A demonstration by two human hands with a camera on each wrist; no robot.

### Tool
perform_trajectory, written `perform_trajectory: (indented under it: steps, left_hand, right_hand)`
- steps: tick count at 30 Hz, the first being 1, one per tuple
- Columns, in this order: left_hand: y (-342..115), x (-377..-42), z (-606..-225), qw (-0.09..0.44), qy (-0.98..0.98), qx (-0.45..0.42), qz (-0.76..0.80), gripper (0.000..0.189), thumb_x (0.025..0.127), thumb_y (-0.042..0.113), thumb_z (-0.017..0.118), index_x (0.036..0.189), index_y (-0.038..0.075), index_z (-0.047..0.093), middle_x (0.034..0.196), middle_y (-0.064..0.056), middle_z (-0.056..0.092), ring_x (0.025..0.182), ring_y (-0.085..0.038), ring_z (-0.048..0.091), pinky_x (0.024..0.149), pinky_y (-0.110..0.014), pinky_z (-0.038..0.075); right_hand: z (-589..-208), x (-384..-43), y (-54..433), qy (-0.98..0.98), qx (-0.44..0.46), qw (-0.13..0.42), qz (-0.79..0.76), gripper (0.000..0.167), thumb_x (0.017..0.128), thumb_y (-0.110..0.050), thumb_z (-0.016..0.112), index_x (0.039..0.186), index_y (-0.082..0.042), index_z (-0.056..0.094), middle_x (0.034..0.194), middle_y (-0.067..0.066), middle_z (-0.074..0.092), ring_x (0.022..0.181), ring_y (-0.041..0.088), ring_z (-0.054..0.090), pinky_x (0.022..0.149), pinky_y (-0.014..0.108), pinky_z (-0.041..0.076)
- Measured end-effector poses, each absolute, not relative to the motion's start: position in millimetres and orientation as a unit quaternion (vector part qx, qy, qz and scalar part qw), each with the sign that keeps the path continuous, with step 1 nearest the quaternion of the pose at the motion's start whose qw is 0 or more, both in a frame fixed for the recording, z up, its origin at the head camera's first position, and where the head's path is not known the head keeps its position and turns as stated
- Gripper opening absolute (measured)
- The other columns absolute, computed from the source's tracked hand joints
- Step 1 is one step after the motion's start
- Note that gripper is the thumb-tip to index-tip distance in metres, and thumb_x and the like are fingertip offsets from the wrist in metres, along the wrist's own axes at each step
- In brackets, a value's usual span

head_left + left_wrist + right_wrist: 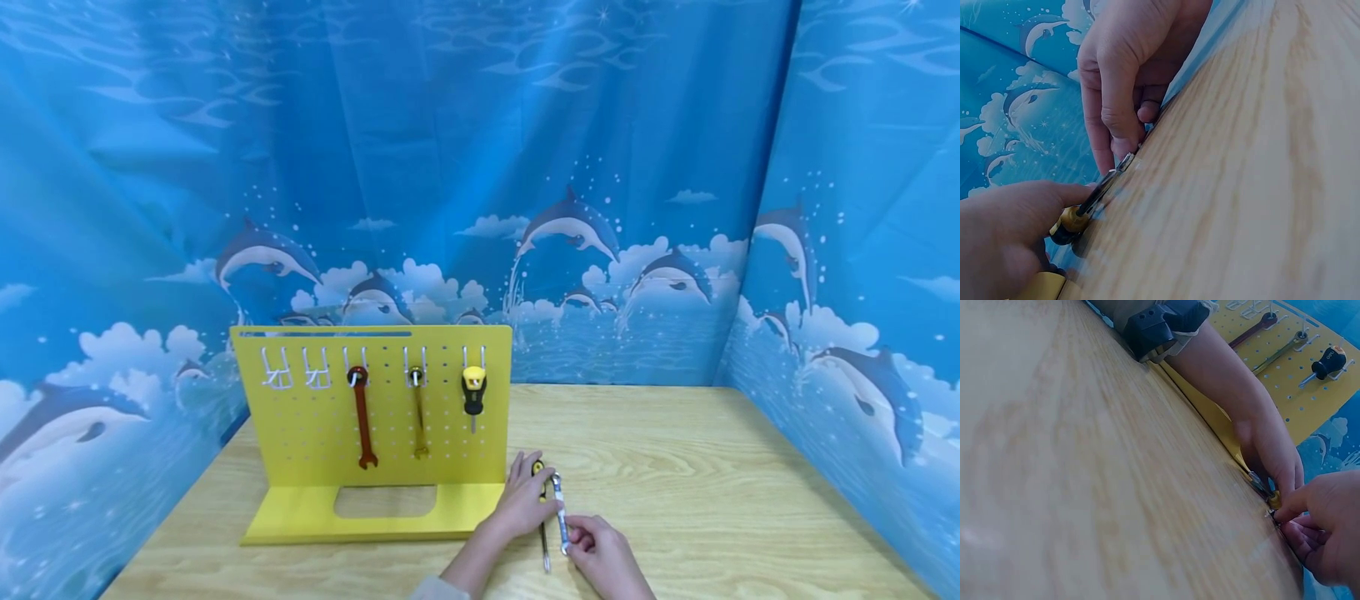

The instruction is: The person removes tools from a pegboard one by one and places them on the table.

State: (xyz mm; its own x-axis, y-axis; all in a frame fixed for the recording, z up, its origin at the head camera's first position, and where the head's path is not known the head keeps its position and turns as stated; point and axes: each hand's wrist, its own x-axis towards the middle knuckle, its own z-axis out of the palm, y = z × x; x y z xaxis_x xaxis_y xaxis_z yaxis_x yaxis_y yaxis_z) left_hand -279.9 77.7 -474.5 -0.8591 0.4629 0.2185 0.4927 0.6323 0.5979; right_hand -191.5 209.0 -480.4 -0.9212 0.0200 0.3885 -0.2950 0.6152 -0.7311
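Note:
A screwdriver [545, 542] with a black and yellow handle lies on the wooden table, its steel shaft towards me. Just right of it lies a silver wrench [561, 518] with a bluish-white middle. My left hand [521, 500] reaches across the screwdriver's handle, with index finger and thumb stretched out to the wrench. The thumb passes close to the screwdriver's handle [1072, 220] in the left wrist view; the other left fingers are partly hidden. With thumb and forefinger, my right hand [606, 557] pinches the near end of the wrench.
To the left stands a yellow pegboard [315, 433] on a flat base. A red wrench [363, 421], a gold wrench [420, 417] and a stubby screwdriver [473, 396] hang from its hooks. Two white hooks [277, 373] at the left carry nothing. A dolphin-print curtain [645, 150] surrounds the table.

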Motion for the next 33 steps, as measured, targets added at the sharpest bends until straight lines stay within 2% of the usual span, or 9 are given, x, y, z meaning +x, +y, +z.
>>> perform_trajectory:
  steps: [9,20,27,33]
  left_hand:
    - [76.6,-281.2,-476.2,0.025,-0.898,-0.269,-0.348,0.053,0.081,0.025,0.067,0.128,0.006,0.051,0.144,-0.017,0.028,0.132,-0.040,0.014,0.103,-0.057,0.020]
    - [77.7,-280.7,-477.9,0.034,-0.896,-0.268,-0.352,0.058,0.081,0.027,0.066,0.133,0.009,0.047,0.145,-0.016,0.026,0.133,-0.038,0.014,0.101,-0.058,0.022]
    - [78.9,-280.3,-476.2,0.081,-0.880,-0.286,-0.370,0.047,0.083,0.020,0.065,0.126,0.006,0.053,0.138,-0.014,0.038,0.130,-0.035,0.025,0.101,-0.055,0.026]
    - [75.3,-276.9,-467.4,0.075,-0.850,-0.305,-0.422,0.035,0.085,0.014,0.064,0.119,0.010,0.059,0.127,-0.007,0.051,0.121,-0.026,0.040,0.099,-0.047,0.035]
  right_hand:
    - [-478.3,-191.1,207.4,-0.880,0.065,0.177,0.436,0.029,0.068,0.010,0.068,0.097,0.008,0.065,0.075,-0.003,0.053,0.063,0.001,0.049,0.056,0.019,0.047]
    - [-474.2,-189.7,211.3,-0.873,0.017,0.148,0.464,0.029,0.075,0.004,0.068,0.103,0.002,0.062,0.082,0.000,0.056,0.069,0.007,0.052,0.062,0.021,0.048]
    - [-471.4,-190.5,211.9,-0.854,0.004,0.184,0.486,0.024,0.078,0.005,0.063,0.101,-0.001,0.063,0.083,0.001,0.058,0.070,0.007,0.054,0.062,0.022,0.049]
    - [-462.1,-191.1,211.8,-0.834,0.006,0.222,0.505,0.022,0.077,0.007,0.062,0.098,-0.001,0.064,0.082,0.004,0.061,0.071,0.007,0.055,0.064,0.023,0.050]
